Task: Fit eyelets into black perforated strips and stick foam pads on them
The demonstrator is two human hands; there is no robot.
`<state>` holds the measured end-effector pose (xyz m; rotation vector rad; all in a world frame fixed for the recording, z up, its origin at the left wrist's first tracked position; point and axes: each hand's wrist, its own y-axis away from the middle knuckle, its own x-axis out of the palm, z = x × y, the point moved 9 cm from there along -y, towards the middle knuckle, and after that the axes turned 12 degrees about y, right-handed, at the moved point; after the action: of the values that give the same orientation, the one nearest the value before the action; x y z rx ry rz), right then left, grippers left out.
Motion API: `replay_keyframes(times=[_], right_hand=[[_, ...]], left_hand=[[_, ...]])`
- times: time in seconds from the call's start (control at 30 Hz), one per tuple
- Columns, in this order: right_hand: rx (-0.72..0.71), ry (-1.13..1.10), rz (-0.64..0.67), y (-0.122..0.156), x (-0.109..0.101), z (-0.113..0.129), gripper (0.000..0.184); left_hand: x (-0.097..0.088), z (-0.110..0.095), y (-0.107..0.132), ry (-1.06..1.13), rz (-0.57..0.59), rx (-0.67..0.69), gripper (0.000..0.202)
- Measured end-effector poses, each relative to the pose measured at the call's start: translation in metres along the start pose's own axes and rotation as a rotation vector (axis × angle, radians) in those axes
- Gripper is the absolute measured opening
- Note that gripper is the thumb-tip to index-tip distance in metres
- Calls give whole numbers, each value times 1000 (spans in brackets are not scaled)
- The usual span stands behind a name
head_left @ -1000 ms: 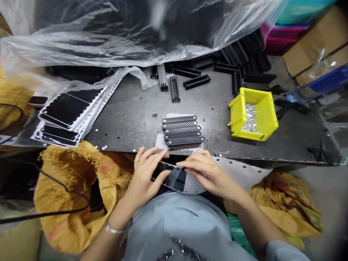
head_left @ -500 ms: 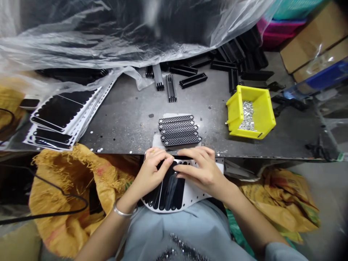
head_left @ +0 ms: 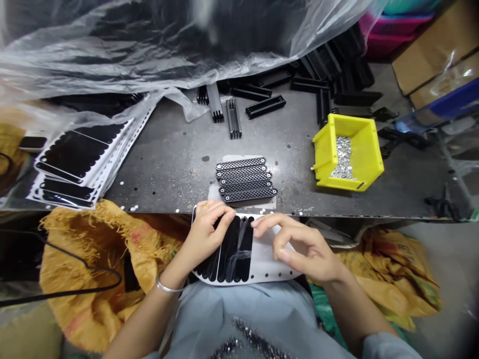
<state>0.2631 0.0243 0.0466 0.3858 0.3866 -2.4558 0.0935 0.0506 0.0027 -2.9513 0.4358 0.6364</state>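
A white backing sheet [head_left: 267, 259] carrying glossy black sticker strips [head_left: 234, 247] lies across my lap at the table's near edge. My left hand [head_left: 205, 237] grips the sheet's upper left part, fingers curled over the strips. My right hand [head_left: 299, 247] hovers on the bare white part of the sheet, fingers bent and pinched near the top of the rightmost strip; whether it holds a strip I cannot make out. Just beyond, several black perforated grille bars [head_left: 245, 179] lie side by side on the grey table [head_left: 175, 159].
A yellow bin [head_left: 368, 149] of small silver screws stands at the right. More sticker sheets [head_left: 78, 159] are stacked at the left. Loose black finned parts [head_left: 262, 102] lie at the back under clear plastic film [head_left: 149, 45]. Yellow sacks [head_left: 101, 259] flank my lap.
The sheet has come up from my lap to lie flatter against the table edge. My right hand has drawn back to the right across the bare part of the sheet.
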Motion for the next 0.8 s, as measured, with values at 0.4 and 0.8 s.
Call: replay_keyframes(times=[0.4,0.8], right_hand=[[-144,-50,112,24,49,26,14],[1165,500,-781,289,-139,-196,13]], left_hand=[[-9,4,-1,-69,-69,-2,29],[-11,13,2,-41,-68,-10,30]])
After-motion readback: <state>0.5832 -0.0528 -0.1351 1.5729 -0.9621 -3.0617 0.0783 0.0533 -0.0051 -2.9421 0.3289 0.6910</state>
